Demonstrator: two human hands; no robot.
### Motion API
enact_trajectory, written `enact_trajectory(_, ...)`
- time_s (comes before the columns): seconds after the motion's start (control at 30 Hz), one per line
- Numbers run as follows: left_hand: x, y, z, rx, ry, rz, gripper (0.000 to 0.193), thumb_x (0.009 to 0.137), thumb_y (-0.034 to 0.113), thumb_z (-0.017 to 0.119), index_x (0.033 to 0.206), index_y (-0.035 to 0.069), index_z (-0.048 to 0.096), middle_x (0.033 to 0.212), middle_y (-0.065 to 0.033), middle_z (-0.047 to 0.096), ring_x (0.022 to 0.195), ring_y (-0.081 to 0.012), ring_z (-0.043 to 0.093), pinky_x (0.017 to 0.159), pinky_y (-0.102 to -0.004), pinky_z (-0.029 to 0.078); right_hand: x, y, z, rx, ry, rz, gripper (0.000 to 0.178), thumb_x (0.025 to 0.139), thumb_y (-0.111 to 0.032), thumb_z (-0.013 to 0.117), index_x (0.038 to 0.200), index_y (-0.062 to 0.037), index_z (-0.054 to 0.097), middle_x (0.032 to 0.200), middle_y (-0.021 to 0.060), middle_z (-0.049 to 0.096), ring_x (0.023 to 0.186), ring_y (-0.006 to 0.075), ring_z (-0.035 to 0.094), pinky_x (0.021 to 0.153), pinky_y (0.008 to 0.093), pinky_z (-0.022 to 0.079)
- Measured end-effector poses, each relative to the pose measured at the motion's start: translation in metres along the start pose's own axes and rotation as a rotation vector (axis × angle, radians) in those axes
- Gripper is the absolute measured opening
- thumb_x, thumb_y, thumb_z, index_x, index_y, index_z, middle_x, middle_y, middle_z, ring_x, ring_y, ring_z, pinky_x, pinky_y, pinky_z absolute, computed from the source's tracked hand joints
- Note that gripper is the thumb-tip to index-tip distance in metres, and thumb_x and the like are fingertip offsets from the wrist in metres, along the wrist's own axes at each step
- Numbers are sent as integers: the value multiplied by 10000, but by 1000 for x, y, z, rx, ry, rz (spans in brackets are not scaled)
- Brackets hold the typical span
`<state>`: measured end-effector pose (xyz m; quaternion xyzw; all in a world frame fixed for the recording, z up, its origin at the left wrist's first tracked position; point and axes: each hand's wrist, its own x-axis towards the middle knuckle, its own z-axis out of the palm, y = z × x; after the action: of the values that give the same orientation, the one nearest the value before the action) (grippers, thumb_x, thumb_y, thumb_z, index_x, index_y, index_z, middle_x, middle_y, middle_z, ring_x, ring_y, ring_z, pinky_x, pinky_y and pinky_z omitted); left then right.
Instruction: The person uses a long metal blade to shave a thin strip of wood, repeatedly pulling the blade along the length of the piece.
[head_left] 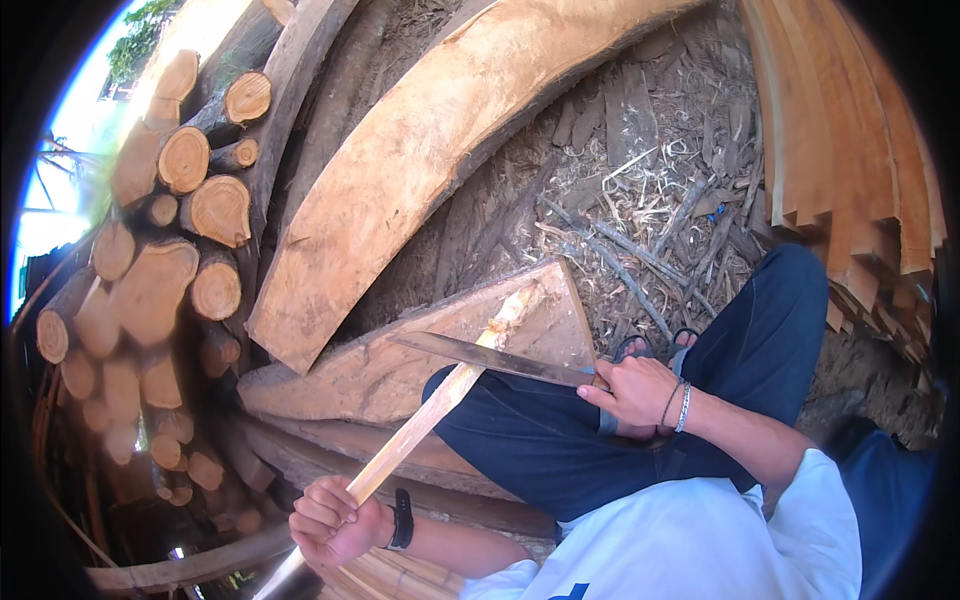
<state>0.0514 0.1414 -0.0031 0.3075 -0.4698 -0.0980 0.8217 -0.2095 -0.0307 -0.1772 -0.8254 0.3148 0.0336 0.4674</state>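
My left hand (pixel 336 520) is closed round the near part of a pale, stripped wooden stick (pixel 420 420), which slants up to the right. The stick's far end rests over a flat slab of wood (pixel 380 370) and still carries some rough brown bark. My right hand (pixel 642 388) grips the handle of a long-bladed knife, a machete (pixel 480 354). Its blade points left and lies across the stick, just below the barky end. Most of the handle is hidden in my fingers.
A large curved plank (pixel 400 190) lies beyond the slab. Cut logs (pixel 185 160) are stacked at the left. Sawn boards (pixel 840 120) stand at the right. Bark, shavings and thin sticks (pixel 640 260) litter the ground by my sandalled feet (pixel 632 347).
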Motion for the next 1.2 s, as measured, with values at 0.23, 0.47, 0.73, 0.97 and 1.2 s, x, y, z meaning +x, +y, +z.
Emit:
enact_trajectory(0.23, -5, 1, 10, 68, 17, 26, 449, 939, 240, 446, 544, 158, 250, 446, 15, 299, 343, -71, 266, 329, -191, 225, 10, 29, 13, -14, 32, -120, 467, 867, -456, 592, 888, 10, 623, 687, 235, 650, 669, 411, 661, 680, 487, 523)
enact_trajectory(0.47, -3, 0, 13, 70, -36, 42, 464, 945, 243, 461, 540, 148, 257, 441, 18, 317, 318, -65, 276, 328, -178, 249, 14, 30, 22, -2, 67, -85, 318, 793, -269, 673, 908, 23, 621, 936, 257, 621, 893, 425, 635, 776, 481, 509)
enact_trajectory(0.73, -5, 0, 8, 75, -5, 66, 467, 948, 238, 463, 537, 144, 263, 437, 18, 314, 315, -62, 276, 327, -178, 254, 13, 21, 16, 0, -9, 4, 322, 818, -290, 613, 912, 18, 619, 781, 240, 671, 757, 421, 661, 731, 504, 520)
enact_trajectory(0.97, -5, 1, 12, 103, -24, 57, 471, 949, 239, 457, 535, 151, 250, 435, 23, 309, 318, -61, 264, 333, -183, 252, 8, 10, 6, -118, 35, -88, 581, 936, -490, 476, 850, 62, 635, 674, 258, 644, 657, 420, 657, 702, 480, 533)
enact_trajectory(1.2, -8, 1, 12, 89, -13, 55, 473, 949, 229, 452, 531, 152, 245, 428, 26, 305, 318, -58, 256, 330, -186, 239, 16, 9, -8, -153, 78, 17, 664, 960, -536, 412, 785, 62, 642, 658, 269, 634, 660, 421, 660, 694, 488, 532)
